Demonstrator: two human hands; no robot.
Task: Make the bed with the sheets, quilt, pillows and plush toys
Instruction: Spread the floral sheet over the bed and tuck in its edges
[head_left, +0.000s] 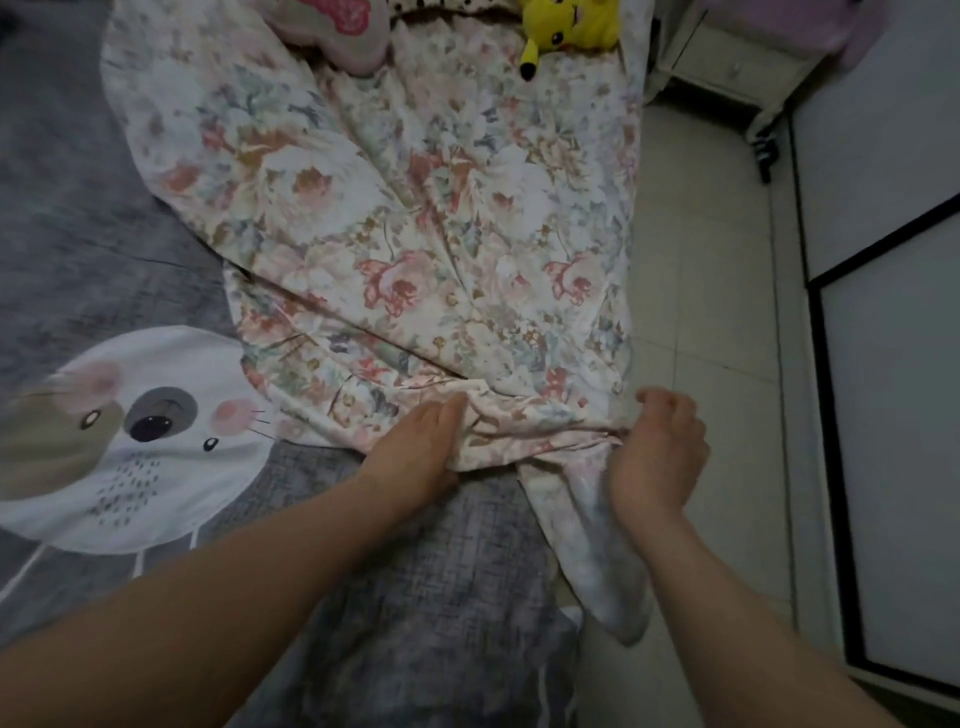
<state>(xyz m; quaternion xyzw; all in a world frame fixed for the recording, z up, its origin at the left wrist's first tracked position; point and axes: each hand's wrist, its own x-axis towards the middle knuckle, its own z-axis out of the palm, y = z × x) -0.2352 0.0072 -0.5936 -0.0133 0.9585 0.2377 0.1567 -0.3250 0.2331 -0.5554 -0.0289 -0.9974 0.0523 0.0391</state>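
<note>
A floral quilt (395, 208) lies rumpled along the right side of the bed, over a grey sheet (426, 597) printed with a white animal face (145, 436). My left hand (415, 447) grips a bunched fold at the quilt's near edge, fingers tucked into the cloth. My right hand (660, 447) pinches the same edge at the bed's right side, fingers curled. A corner of the quilt hangs down below my right hand. A yellow plush toy (566, 26) lies at the far end, and a pink-and-grey plush cushion (337, 26) lies to its left.
A tiled floor (706, 312) runs along the right of the bed. A white bedside cabinet (727, 67) stands at the far right. White wardrobe doors with black frames (893, 364) line the right edge.
</note>
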